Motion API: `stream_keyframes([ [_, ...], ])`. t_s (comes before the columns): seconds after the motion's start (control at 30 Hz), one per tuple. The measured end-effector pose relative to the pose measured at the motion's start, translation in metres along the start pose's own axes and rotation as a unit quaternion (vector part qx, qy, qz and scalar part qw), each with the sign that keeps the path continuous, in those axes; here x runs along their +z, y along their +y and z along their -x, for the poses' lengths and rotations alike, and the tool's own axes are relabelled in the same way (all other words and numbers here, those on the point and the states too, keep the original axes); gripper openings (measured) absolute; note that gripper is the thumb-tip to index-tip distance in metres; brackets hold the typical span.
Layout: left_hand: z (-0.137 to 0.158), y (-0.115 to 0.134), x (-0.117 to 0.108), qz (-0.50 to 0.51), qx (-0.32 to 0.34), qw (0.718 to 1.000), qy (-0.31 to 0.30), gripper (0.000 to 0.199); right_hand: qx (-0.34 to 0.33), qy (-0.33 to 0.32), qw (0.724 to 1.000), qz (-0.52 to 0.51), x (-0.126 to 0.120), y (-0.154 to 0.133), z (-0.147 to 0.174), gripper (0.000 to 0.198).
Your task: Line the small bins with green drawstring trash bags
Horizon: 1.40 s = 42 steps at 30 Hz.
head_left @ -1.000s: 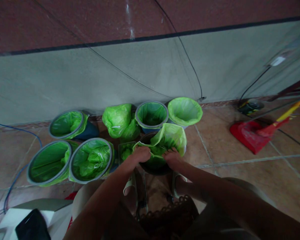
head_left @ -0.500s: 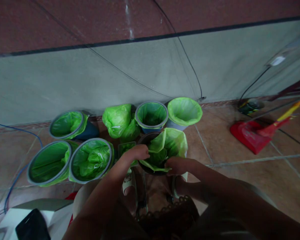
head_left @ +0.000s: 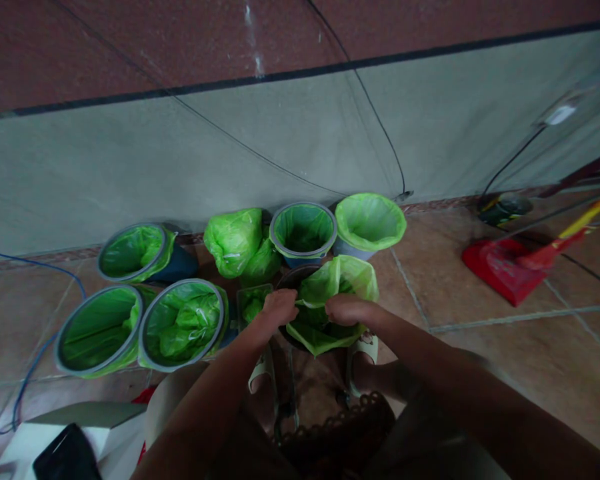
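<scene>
A green plastic bag lies loosely in a dark trash bin between my feet, its edge folded out over the front rim. My left hand is closed on the bag's edge at the left side of the bin. Fingers bent, my right hand grips the bag over the middle of the opening. A small square container with green plastic in it stands just left of my left hand.
Lined bins stand around: a blue one, a pale one and several at left. Filled green bags lean by the wall. A red dustpan is at right; a black phone rests on a white box.
My right hand has moved up and left, from the bin's front right rim to over its opening. The bag's front edge now hangs further over the rim. My left hand has barely shifted.
</scene>
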State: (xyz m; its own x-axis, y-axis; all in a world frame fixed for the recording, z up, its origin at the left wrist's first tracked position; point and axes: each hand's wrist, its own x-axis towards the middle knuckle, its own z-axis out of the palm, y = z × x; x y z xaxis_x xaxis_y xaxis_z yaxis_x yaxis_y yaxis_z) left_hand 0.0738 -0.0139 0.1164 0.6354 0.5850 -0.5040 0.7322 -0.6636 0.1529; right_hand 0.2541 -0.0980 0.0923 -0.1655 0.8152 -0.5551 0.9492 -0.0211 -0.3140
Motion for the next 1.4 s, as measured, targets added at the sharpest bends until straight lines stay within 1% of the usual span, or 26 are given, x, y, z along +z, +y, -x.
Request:
stream_keyframes([
  [0.07, -0.002, 0.0, 0.003, 0.007, -0.002, 1.0, 0.008, 0.026, -0.013, 0.054, 0.998, -0.019, -0.004, -0.004, -0.004, 0.045],
  [0.13, -0.004, 0.0, 0.003, 0.014, -0.012, 0.999, 0.03, 0.028, -0.011, 0.137, 0.99, -0.038, -0.011, -0.007, -0.007, 0.064],
  [0.2, -0.005, -0.001, 0.0, 0.019, -0.033, 0.998, 0.054, 0.029, 0.007, 0.21, 0.976, -0.063, -0.021, -0.007, -0.007, 0.068],
  [0.23, -0.006, -0.002, -0.002, 0.021, -0.047, 0.997, 0.064, 0.03, 0.018, 0.226, 0.971, -0.072, -0.026, -0.007, -0.006, 0.065],
  [0.33, -0.006, -0.006, -0.007, 0.039, -0.088, 0.992, 0.08, 0.03, 0.068, 0.212, 0.971, -0.083, -0.039, 0.002, 0.003, 0.046],
  [0.4, -0.006, -0.009, -0.009, 0.055, -0.109, 0.988, 0.09, 0.033, 0.115, 0.194, 0.971, -0.08, -0.047, 0.014, 0.014, 0.036],
  [0.5, -0.006, -0.01, -0.009, 0.068, -0.125, 0.985, 0.1, 0.034, 0.199, 0.165, 0.965, -0.048, -0.055, 0.04, 0.033, 0.031],
  [0.6, -0.006, -0.009, -0.01, 0.065, -0.125, 0.985, 0.102, 0.033, 0.264, 0.096, 0.959, -0.031, -0.054, 0.069, 0.053, 0.033],
  [0.67, -0.005, -0.009, -0.01, 0.061, -0.127, 0.985, 0.102, 0.034, 0.271, 0.034, 0.96, -0.064, -0.045, 0.083, 0.064, 0.038],
  [0.73, -0.004, -0.011, -0.01, 0.057, -0.133, 0.984, 0.107, 0.035, 0.269, -0.004, 0.954, -0.132, -0.029, 0.091, 0.07, 0.041],
  [0.83, -0.004, -0.014, -0.01, 0.051, -0.141, 0.981, 0.119, 0.036, 0.285, -0.008, 0.924, -0.256, -0.003, 0.091, 0.068, 0.039],
  [0.9, -0.004, -0.016, -0.01, 0.052, -0.141, 0.98, 0.127, 0.037, 0.292, -0.008, 0.904, -0.311, 0.008, 0.087, 0.062, 0.036],
  [0.97, -0.004, -0.016, -0.01, 0.057, -0.141, 0.979, 0.134, 0.036, 0.283, -0.021, 0.902, -0.325, 0.011, 0.083, 0.057, 0.026],
  [1.03, -0.004, -0.016, -0.013, 0.064, -0.146, 0.978, 0.137, 0.036, 0.263, -0.028, 0.916, -0.303, 0.006, 0.08, 0.055, 0.016],
  [1.1, -0.003, -0.016, -0.017, 0.075, -0.149, 0.975, 0.145, 0.035, 0.234, -0.012, 0.937, -0.26, -0.005, 0.079, 0.057, 0.016],
  [1.2, -0.001, -0.018, -0.026, 0.098, -0.152, 0.968, 0.175, 0.034, 0.184, 0.044, 0.962, -0.197, -0.027, 0.082, 0.065, 0.026],
  [1.27, 0.0, -0.021, -0.032, 0.131, -0.156, 0.958, 0.199, 0.032, 0.171, 0.086, 0.966, -0.175, -0.04, 0.085, 0.071, 0.026],
  [1.33, 0.0, -0.026, -0.038, 0.193, -0.148, 0.945, 0.219, 0.03, 0.169, 0.12, 0.963, -0.17, -0.052, 0.085, 0.077, 0.023],
  [1.4, 0.002, -0.029, -0.045, 0.288, -0.104, 0.921, 0.24, 0.027, 0.153, 0.167, 0.954, -0.198, -0.062, 0.081, 0.081, 0.021],
])
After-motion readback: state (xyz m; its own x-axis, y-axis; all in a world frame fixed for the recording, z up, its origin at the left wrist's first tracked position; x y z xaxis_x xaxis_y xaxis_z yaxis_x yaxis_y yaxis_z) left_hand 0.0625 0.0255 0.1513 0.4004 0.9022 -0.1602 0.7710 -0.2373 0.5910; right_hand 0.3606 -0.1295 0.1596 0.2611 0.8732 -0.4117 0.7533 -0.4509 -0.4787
